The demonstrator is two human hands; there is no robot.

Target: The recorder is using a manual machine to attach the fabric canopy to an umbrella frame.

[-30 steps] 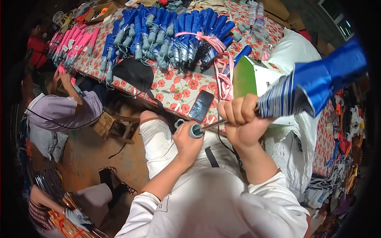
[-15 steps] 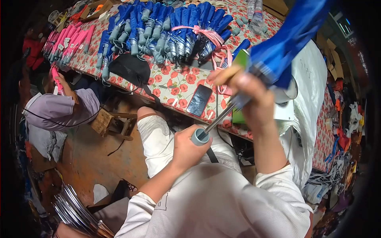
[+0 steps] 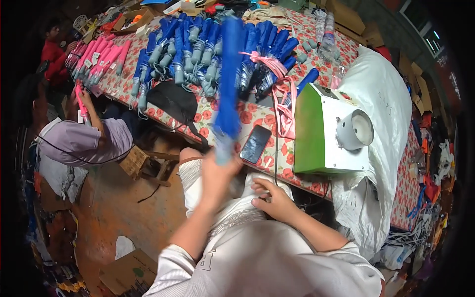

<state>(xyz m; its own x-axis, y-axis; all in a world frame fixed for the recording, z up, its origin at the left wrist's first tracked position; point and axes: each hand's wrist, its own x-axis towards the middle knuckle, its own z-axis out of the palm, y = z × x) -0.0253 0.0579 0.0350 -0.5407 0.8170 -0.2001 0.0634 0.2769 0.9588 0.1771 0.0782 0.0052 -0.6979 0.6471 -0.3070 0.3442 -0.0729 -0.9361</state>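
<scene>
— What is held in the left hand (image 3: 215, 175)?

— A folded blue umbrella (image 3: 228, 84) is gripped at its lower end, the fingers closed around the handle; it is raised upright and blurred, its tip reaching over the blue umbrellas piled (image 3: 208, 49) on the desk (image 3: 267, 119).

— And the right hand (image 3: 274, 200)?

— It is rested on the lap against the white clothing, fingers loosely curled and slightly apart; nothing is seen pinched in it (what lies beneath the palm cannot be told).

— What is laid near the raised umbrella?

— A dark phone (image 3: 255, 143) is placed on the flowered cloth just to its right, near the desk's front edge. A green and white machine (image 3: 329, 128) with a round opening is set further right, and a pink strap (image 3: 282, 99) is draped beside it. A black pouch (image 3: 173, 101) is seen to the left, and pink umbrellas (image 3: 99, 59) are heaped at the far left end.

— Is anyone else in view?

— A person in a lilac shirt (image 3: 79, 143) is seated at the left, well apart.
</scene>
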